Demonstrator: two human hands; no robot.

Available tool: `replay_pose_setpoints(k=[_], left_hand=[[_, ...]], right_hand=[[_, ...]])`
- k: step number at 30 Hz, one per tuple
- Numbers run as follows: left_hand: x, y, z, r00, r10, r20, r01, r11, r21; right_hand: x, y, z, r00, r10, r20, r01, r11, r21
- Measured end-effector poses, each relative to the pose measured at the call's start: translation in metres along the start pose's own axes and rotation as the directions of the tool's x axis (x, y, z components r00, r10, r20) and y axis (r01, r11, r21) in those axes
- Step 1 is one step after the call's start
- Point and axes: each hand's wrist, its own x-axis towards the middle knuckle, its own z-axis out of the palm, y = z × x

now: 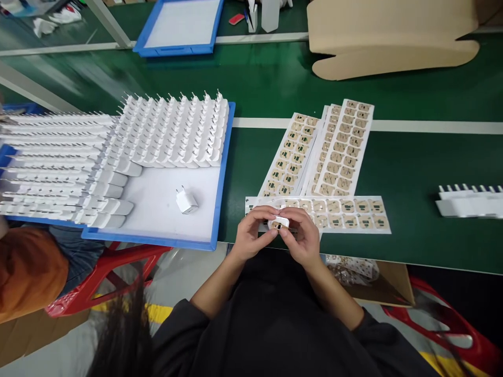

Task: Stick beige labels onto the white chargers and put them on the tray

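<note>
Between my two hands, just above the near edge of the table, is a small white charger plug point(279, 223) with a tan face turned toward me. My left hand point(255, 230) grips it from the left, and my right hand point(302, 235) grips it from the right, fingers and thumbs closed around it. Directly beneath lies a sheet of tan stickers point(353, 214), partly hidden by my hands. More sticker sheets point(345, 149) fan out behind it. To the left, one loose white plug point(186, 200) rests in a blue-rimmed tray point(223, 173), prongs up.
Rows of white plugs point(173, 131) fill the tray's back and left. More plugs point(471, 201) line up at the far right. Behind are another blue tray point(176, 51) and a cardboard piece point(393, 31). A person's orange garment point(31, 267) and a red chair point(106, 272) are at left.
</note>
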Motion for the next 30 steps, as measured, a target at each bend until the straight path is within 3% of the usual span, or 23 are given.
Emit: replay_pose_setpoints(k=[10,14,30], left_hand=[[0.0004,0.004,0.0003,0.994,-0.101,-0.032,0.104,0.991,0.084],[0.0016,0.0049,0.0001,0.996,-0.082,-0.032,0.085,0.992,0.091],[0.003,-0.0005,0.0026,0.996,-0.046,-0.082,0.053,0.995,0.085]], right_hand=[[0.0002,0.0028,0.0019,0.998,0.057,0.02,-0.058,0.998,0.029],[0.0009,0.0032,0.0028,0.996,0.085,0.035,-0.086,0.996,0.013],[-0.001,0.0031,0.0009,0.999,-0.018,0.041,0.02,0.999,-0.041]])
